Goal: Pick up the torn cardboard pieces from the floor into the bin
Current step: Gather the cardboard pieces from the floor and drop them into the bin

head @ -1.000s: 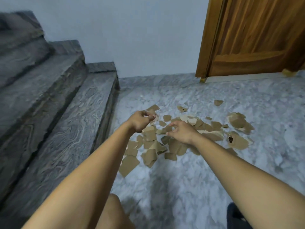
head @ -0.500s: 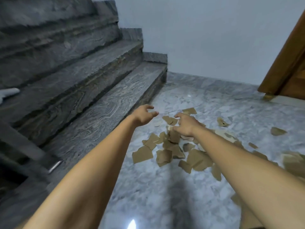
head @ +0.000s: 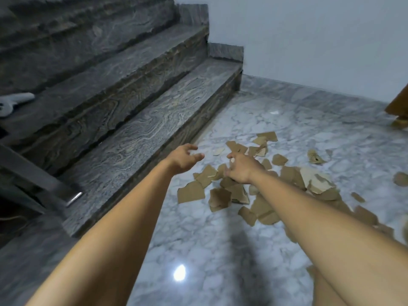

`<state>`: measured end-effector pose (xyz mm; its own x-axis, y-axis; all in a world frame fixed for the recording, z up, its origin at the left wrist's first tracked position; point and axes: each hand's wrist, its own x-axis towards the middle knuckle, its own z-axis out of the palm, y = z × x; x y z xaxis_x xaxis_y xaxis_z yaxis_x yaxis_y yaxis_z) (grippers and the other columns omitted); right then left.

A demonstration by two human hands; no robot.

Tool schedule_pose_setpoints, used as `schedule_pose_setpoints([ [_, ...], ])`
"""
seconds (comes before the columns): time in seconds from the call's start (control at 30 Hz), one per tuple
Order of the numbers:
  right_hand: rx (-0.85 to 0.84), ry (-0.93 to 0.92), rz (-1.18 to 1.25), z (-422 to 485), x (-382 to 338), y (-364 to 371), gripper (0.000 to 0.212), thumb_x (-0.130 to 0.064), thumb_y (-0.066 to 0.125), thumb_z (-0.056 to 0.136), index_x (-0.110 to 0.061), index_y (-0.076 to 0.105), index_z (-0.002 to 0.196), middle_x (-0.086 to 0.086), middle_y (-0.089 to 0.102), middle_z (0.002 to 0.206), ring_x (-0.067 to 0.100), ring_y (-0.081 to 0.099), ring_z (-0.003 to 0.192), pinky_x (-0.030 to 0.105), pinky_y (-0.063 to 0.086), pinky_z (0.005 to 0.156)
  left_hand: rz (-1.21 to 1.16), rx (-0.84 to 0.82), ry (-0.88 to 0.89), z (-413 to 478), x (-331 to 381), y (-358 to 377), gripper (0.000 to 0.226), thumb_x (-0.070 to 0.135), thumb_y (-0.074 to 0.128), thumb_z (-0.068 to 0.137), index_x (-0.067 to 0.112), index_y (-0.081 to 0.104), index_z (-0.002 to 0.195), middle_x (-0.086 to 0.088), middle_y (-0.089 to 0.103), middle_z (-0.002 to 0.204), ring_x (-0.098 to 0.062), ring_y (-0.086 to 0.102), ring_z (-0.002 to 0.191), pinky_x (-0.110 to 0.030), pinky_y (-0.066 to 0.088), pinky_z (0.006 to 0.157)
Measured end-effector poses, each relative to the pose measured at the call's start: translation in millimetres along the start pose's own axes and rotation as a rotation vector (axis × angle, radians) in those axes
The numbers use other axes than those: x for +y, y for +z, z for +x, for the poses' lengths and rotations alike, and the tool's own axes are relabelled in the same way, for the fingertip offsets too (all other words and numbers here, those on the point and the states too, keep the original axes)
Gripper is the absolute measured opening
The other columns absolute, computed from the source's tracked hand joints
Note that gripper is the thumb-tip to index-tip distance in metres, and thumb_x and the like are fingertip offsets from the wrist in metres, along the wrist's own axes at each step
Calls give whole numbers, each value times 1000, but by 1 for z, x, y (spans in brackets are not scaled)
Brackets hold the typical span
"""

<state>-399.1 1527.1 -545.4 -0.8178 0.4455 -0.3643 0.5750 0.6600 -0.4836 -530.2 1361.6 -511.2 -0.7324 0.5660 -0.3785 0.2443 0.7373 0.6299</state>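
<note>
Since a second ago our left hand [head: 184, 159], then closed on a scrap, has opened, fingers spread, arm stretched toward the stone stairs [head: 136, 129]. Our right hand [head: 240, 168] curls over the torn cardboard pieces [head: 191, 193] strewn on the marble floor [head: 198, 239]; we cannot tell if it grips one. Dark print on one far piece [head: 316, 156] is unreadable.

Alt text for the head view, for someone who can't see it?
Torn brown cardboard pieces lie scattered on a pale marble floor. The left hand reaches out open and empty beside them; the right hand curls over the pile, grasp unclear. Dark stone stairs rise at left.
</note>
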Motion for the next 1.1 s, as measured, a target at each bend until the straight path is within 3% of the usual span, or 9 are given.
schedule_pose_setpoints([
  [0.1,-26,-1,4,4,9,-3,69,-40,69,89,-29,38,150,4,55,141,29,54,125,40,50,97,89,-40,-34,17,4,-4,61,51,61,91,24,45,144,-12,44,150,-29,50,132,-38,41,107],
  [0.23,-105,-14,-33,18,14,7,69,-36,74,86,-28,42,146,2,54,143,27,53,126,29,45,85,169,-123,-43,55,-9,2,64,52,63,89,25,43,145,-12,42,152,-30,49,131,-42,42,109],
  [0.3,-139,-16,-58,32,12,21,74,-31,78,84,-26,41,148,3,54,144,26,53,127,27,44,88,182,-171,-40,73,-25,10,65,48,65,90,23,42,146,-12,44,149,-30,51,129,-40,43,107],
  [0.57,-296,53,-365,87,4,87,91,-32,83,76,-32,33,152,1,46,148,29,49,132,41,48,99,353,-362,-101,154,-102,19,74,37,81,78,20,45,140,-14,48,144,-29,51,127,-42,47,102],
  [0.73,-336,15,-605,118,14,113,89,-31,81,73,-30,34,149,-1,43,146,31,37,134,46,32,104,532,-428,-127,181,-138,53,88,47,83,69,17,39,140,-13,49,138,-33,52,121,-41,49,93],
  [0.83,-320,-45,-719,132,23,139,92,-41,83,67,-29,35,145,-2,47,141,30,39,130,51,33,101,639,-317,-96,174,-159,84,102,60,82,53,19,37,135,-8,45,133,-34,46,124,-47,45,98],
  [0.9,-310,-83,-755,135,27,156,93,-45,84,63,-25,36,140,-1,50,135,29,42,124,49,33,97,704,-226,-6,167,-166,96,95,59,80,53,19,37,127,-6,50,128,-32,47,121,-48,43,94],
  [1.03,-280,-107,-811,135,29,168,75,-51,80,70,-19,46,130,5,54,126,31,46,119,49,31,96,550,-236,-38,163,-181,102,83,47,83,61,15,35,121,-10,57,120,-34,50,113,-41,44,84],
  [1.1,-297,-117,-814,129,30,171,68,-54,73,78,-19,51,131,7,49,129,33,42,124,52,31,101,468,-238,-100,161,-184,105,87,43,85,62,12,37,127,-12,50,124,-33,50,115,-39,46,88],
])
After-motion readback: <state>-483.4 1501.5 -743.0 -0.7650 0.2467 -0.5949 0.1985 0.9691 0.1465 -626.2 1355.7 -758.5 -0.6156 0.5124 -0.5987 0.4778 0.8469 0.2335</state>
